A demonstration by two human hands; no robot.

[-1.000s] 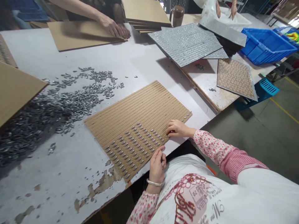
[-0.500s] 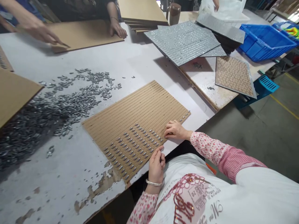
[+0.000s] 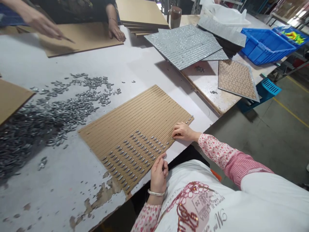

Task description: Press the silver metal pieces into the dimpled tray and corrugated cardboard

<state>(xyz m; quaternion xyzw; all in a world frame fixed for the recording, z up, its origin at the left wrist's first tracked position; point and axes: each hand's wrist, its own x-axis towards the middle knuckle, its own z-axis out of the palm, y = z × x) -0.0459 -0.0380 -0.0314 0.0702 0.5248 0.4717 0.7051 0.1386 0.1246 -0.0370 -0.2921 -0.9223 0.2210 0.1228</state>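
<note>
A brown grooved board (image 3: 135,112) lies at a slant on the white table in front of me. Rows of small grey oval pieces (image 3: 130,158) sit in its grooves on the near left part, and a few more lie at its right corner. My right hand (image 3: 182,131) is closed in a pinch at the board's near edge, with a small grey oval piece (image 3: 173,138) at the fingertips. Below that edge, my left hand (image 3: 158,173), with a bangle on the wrist, has its fingers curled in; what they hold is hidden.
A big pile of grey oval pieces (image 3: 60,119) spreads over the table at left, beside another board (image 3: 12,100). Across the table a co-worker's hands (image 3: 116,30) rest over a plain board (image 3: 84,38). Silver striped panels (image 3: 185,45) and a blue crate (image 3: 265,45) stand back right.
My right hand has shifted slightly to the right along the board's near edge. The left hand stays near the same edge. The whole view has moved a little; the co-worker's left-side hand has lifted.
</note>
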